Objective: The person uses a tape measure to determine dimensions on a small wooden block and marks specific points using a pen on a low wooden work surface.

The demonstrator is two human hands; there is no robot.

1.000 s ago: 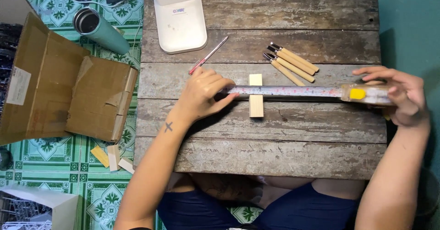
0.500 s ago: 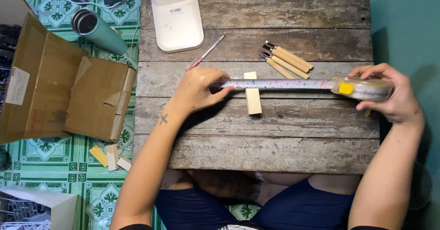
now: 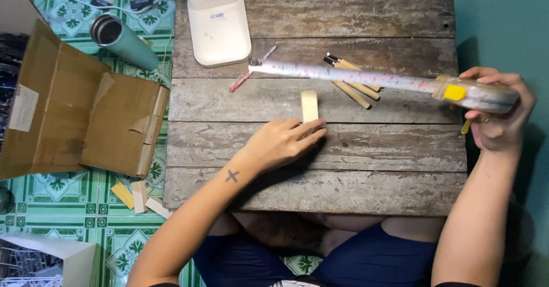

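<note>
- One tape measure (image 3: pixel 477 94) is showing, its blade pulled out.
- One small wooden block (image 3: pixel 309 105) is lying on the worktop (image 3: pixel 320 150).
- About four wooden-handled tools (image 3: pixel 354 84) are lying together; the exact count is unclear.
- One red pencil (image 3: pixel 251 70) is lying there.
- One white appliance (image 3: pixel 216 21) is standing.
- One cardboard box (image 3: pixel 74 121) is sitting on the floor.
- One teal flask (image 3: pixel 123 41) is lying beside it.
- Three wood offcuts (image 3: pixel 140 198) are lying on the floor.

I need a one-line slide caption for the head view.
Right hand holds an extended tape measure over a wooden table; left hand touches a small wood block.
</note>
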